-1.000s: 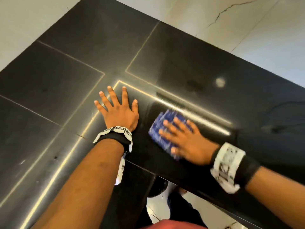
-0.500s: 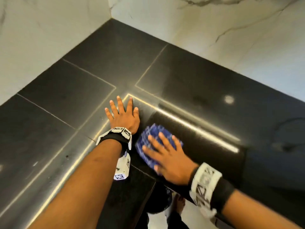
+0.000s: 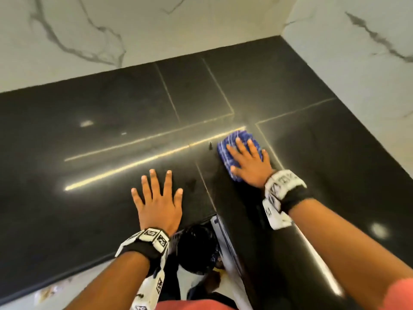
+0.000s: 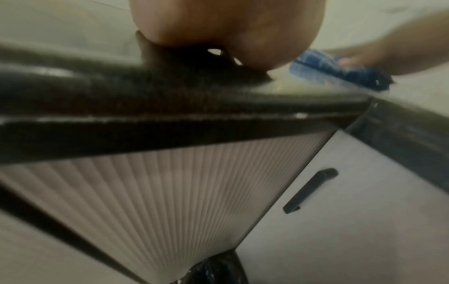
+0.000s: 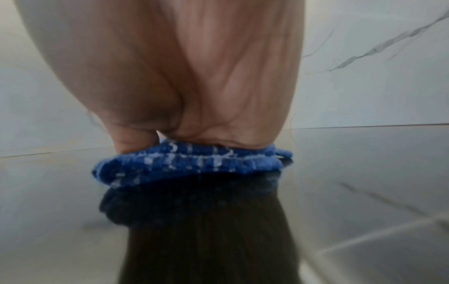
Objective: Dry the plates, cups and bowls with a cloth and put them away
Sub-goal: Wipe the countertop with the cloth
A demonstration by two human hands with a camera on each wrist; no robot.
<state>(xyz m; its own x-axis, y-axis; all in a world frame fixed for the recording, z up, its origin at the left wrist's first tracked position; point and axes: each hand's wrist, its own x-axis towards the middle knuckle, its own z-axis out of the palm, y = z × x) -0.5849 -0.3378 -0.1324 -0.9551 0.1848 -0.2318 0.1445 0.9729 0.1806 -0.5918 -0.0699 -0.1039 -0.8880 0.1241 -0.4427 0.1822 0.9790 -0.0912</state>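
A folded blue checked cloth point(image 3: 232, 144) lies on the black stone counter point(image 3: 111, 121) near its inner corner. My right hand point(image 3: 247, 162) lies flat on top of the cloth with straight fingers, pressing it onto the stone. In the right wrist view the palm point(image 5: 194, 76) sits on the cloth point(image 5: 189, 165), which mirrors in the glossy counter. My left hand point(image 3: 158, 202) rests flat on the counter near its front edge, fingers spread, holding nothing. In the left wrist view the cloth point(image 4: 340, 71) shows at the upper right. No plates, cups or bowls are in view.
White marble walls point(image 3: 89, 30) close the counter at the back and right. Below the front edge are a ribbed cabinet front point(image 4: 182, 192), a white door with a black handle point(image 4: 308, 190), and a dark round object point(image 3: 196, 249) in the gap.
My right hand has slid the cloth away from my left hand, further onto the counter. The left hand stays flat. The head view has swung toward the wall corner.
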